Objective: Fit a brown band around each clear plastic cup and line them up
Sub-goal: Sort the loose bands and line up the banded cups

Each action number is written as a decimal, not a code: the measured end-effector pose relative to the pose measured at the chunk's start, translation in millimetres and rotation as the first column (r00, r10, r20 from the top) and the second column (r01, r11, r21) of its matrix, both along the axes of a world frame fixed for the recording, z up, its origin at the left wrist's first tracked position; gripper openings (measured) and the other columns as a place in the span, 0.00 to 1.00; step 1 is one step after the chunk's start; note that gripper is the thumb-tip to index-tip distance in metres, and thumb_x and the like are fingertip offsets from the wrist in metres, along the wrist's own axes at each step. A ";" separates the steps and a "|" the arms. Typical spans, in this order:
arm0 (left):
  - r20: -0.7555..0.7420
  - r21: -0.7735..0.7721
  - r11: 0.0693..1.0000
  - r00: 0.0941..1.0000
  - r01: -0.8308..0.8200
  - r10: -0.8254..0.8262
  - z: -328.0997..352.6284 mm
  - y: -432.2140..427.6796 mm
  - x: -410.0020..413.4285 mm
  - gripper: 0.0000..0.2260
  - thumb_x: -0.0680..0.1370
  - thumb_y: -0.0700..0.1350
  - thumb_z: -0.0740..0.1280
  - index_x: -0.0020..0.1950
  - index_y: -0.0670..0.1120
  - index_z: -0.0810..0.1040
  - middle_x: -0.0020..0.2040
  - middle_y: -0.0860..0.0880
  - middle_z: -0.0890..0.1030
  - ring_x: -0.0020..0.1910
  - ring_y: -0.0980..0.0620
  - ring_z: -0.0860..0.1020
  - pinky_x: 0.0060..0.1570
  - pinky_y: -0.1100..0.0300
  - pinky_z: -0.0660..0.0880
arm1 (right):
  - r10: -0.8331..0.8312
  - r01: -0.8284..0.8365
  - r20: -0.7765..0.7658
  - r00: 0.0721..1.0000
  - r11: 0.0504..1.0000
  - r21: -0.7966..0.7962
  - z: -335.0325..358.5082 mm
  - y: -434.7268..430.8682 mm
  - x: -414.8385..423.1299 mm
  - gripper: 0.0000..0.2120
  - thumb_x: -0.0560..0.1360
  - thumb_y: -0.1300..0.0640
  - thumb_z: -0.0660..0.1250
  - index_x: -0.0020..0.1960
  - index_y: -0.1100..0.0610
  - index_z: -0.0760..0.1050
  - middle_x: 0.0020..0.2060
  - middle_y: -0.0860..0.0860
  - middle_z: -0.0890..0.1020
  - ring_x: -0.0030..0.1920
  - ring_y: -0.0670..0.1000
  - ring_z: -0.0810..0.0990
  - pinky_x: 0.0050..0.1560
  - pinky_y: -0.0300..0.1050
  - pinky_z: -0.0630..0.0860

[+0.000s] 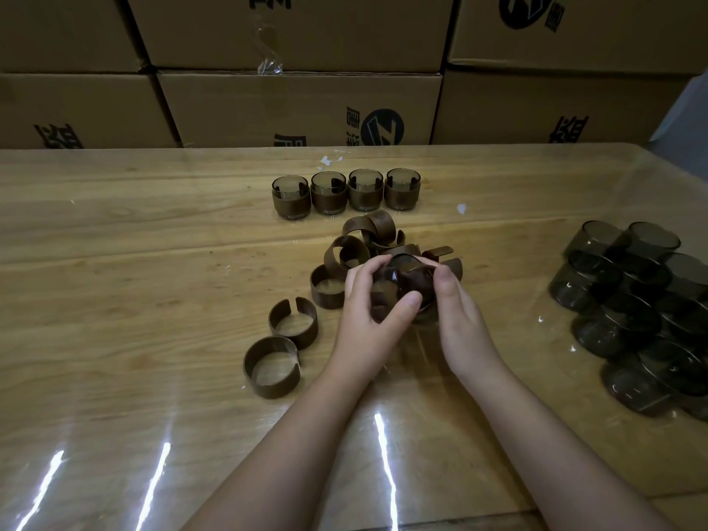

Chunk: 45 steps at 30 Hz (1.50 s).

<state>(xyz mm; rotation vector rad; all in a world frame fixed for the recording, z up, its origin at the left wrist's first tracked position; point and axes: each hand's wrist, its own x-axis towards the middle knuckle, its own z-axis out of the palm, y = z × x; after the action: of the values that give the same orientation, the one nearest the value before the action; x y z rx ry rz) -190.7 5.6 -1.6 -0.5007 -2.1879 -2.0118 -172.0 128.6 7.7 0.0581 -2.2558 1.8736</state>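
At the centre of the frame both hands meet on one smoky clear cup with a brown band partly round it. The left hand has its grip curled round the cup's left side, thumb laid across the front. The right hand closes its grip on the right side, thumb pressed to the wall. In the upper middle four banded cups stand upright in one row, side by side and nearly touching. Three loose bands lie apart from each other at centre left, open rings on the wooden surface. Behind the hands more bands are tangled in a pile, at least five, too overlapped to count exactly. At the right edge the bare cups sit in a stacked cluster, roughly ten, the number unclear. Cardboard boxes fill the top of the frame.
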 end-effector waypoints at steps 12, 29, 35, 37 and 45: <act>-0.024 -0.073 0.996 0.999 -0.047 0.046 -1.7 2.4 2.3 0.26 0.66 0.62 0.65 0.62 0.61 0.66 0.59 0.59 0.68 0.57 0.73 0.68 0.52 0.80 0.66 | -0.167 0.169 0.037 0.985 0.983 -0.066 -0.7 -7.0 0.9 0.20 0.74 0.37 0.48 0.47 0.42 0.76 0.41 0.42 0.82 0.44 0.31 0.78 0.41 0.23 0.70; -0.195 -0.271 0.958 0.980 -0.090 0.037 -5.2 2.6 5.6 0.30 0.71 0.61 0.62 0.69 0.47 0.68 0.62 0.54 0.65 0.58 0.74 0.66 0.53 0.79 0.66 | -0.209 0.229 0.124 0.970 0.958 -0.172 -10.3 -6.6 -2.8 0.19 0.82 0.44 0.52 0.46 0.48 0.80 0.39 0.46 0.85 0.43 0.41 0.82 0.40 0.32 0.75; -0.052 -0.050 0.999 0.999 -0.007 0.005 -2.6 1.4 7.1 0.29 0.68 0.61 0.67 0.66 0.61 0.61 0.61 0.57 0.72 0.60 0.67 0.72 0.57 0.73 0.69 | -0.106 0.119 0.092 0.990 0.982 -0.146 -1.0 -0.2 -4.5 0.18 0.77 0.39 0.55 0.45 0.42 0.83 0.44 0.42 0.85 0.47 0.41 0.82 0.47 0.38 0.75; 0.086 0.067 0.998 0.996 0.020 -0.026 -1.7 1.1 5.4 0.28 0.67 0.61 0.70 0.62 0.58 0.63 0.59 0.53 0.76 0.57 0.61 0.77 0.52 0.67 0.75 | -0.043 0.074 0.142 0.989 0.973 -0.220 0.2 1.2 -5.5 0.18 0.73 0.36 0.56 0.48 0.40 0.83 0.46 0.44 0.85 0.51 0.43 0.82 0.52 0.46 0.76; 0.369 0.469 0.880 0.887 0.080 -0.277 5.6 -7.8 -6.4 0.31 0.75 0.64 0.53 0.65 0.42 0.74 0.56 0.41 0.83 0.49 0.45 0.82 0.39 0.58 0.79 | 0.142 -0.079 0.192 0.971 0.950 -0.301 1.5 -0.6 -7.0 0.24 0.71 0.42 0.64 0.62 0.54 0.75 0.49 0.51 0.85 0.47 0.48 0.83 0.48 0.43 0.77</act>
<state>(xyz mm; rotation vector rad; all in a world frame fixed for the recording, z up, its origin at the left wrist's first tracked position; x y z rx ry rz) -197.1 -2.1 4.0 -0.2241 -1.8159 -2.8521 -179.0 128.0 9.1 -0.0644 -2.1129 2.3562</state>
